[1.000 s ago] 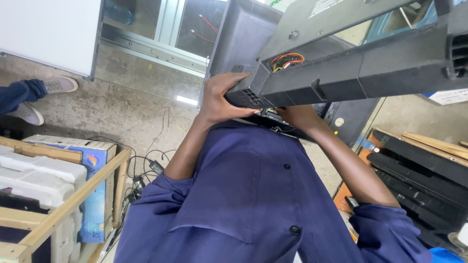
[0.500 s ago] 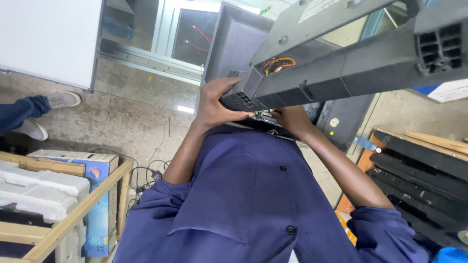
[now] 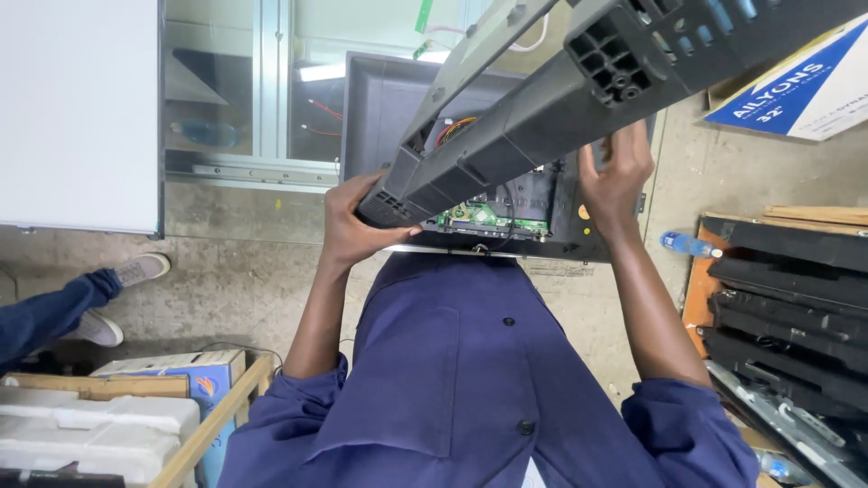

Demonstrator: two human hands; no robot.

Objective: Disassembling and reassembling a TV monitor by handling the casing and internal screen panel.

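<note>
A long dark grey plastic television casing (image 3: 542,99) is raised at a slant close to the camera, with coloured wires showing inside it. My left hand (image 3: 351,224) grips its lower left corner. My right hand (image 3: 617,167) is wrapped around its far edge on the right. Below the casing stands an open dark television back (image 3: 384,108) with a green circuit board (image 3: 479,217) exposed. My blue shirt fills the lower middle of the view.
Another person's blue trouser leg and grey shoes (image 3: 117,280) are at the left. A wooden crate with white foam (image 3: 90,425) and a blue box (image 3: 181,370) sit lower left. Stacked black panels (image 3: 787,307), a water bottle (image 3: 687,244) and a cardboard box (image 3: 796,90) lie at the right.
The casing has swung up and closer to the camera. My right hand has moved out from under it to its right edge. My left hand kept its grip.
</note>
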